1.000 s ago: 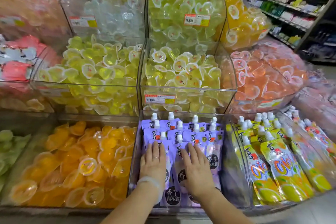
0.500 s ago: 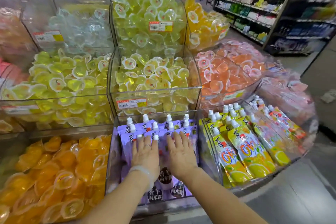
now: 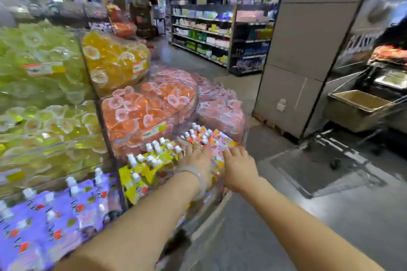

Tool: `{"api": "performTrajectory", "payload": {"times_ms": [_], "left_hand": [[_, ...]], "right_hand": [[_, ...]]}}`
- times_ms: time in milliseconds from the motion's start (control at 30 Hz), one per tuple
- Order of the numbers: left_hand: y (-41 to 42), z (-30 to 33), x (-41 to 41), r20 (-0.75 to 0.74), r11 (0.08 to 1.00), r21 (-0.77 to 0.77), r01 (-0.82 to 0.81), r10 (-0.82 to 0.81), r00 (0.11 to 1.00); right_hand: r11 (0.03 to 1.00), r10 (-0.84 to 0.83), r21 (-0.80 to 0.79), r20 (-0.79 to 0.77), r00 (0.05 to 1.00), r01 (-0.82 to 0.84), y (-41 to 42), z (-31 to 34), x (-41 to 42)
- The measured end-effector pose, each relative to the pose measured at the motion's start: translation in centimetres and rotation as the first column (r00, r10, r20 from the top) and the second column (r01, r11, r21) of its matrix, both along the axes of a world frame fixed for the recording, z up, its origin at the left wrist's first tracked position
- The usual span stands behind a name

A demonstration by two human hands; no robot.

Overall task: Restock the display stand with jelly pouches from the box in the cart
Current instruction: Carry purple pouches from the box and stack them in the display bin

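The clear display stand (image 3: 105,130) fills the left of the view. Its bottom row holds purple jelly pouches (image 3: 55,211), yellow jelly pouches (image 3: 145,167) and orange jelly pouches (image 3: 217,142), all with white caps. My left hand (image 3: 196,160), wearing a pale bangle, lies flat on the pouches where yellow meets orange. My right hand (image 3: 239,166) rests flat on the orange pouches beside it. Neither hand grips anything. A cardboard box (image 3: 359,109) sits open in a wire cart (image 3: 343,152) at the right.
Upper bins hold green-yellow jelly cups (image 3: 39,86), orange-yellow cups (image 3: 112,59) and pink-orange cups (image 3: 149,105). A grey pillar (image 3: 308,55) stands between the stand and the cart. Store shelves (image 3: 209,35) line the aisle behind. Grey floor (image 3: 308,215) lies at the lower right.
The view has swung right. Both hands left the purple pouches and now lie flat on the yellow and orange pouches further right. The cart with the box has come into sight.
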State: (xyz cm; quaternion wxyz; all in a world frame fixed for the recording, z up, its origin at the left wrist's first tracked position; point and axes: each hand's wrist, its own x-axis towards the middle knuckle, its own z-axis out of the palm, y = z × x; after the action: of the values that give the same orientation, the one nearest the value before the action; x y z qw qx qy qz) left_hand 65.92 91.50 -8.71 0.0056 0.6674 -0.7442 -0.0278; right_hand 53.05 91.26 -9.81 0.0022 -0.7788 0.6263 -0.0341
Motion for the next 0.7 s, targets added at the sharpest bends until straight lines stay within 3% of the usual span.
{"api": "performTrajectory", "payload": {"times_ms": [333,700], "left_hand": [[-4.5,-2.9,-23.0,0.004,0.938,0.130,0.321,-0.324,0.946],[-19.0,-5.1,-41.5,0.039,0.841,0.203,0.501,-0.518,0.854]], "right_hand": [[0.861,-0.464,0.200,-0.068,0.883,0.468,1.4,-2.9,-25.3],[0.760,-0.614,0.227,-0.055,0.787,0.609,-10.6,-4.9,-41.1]]}}
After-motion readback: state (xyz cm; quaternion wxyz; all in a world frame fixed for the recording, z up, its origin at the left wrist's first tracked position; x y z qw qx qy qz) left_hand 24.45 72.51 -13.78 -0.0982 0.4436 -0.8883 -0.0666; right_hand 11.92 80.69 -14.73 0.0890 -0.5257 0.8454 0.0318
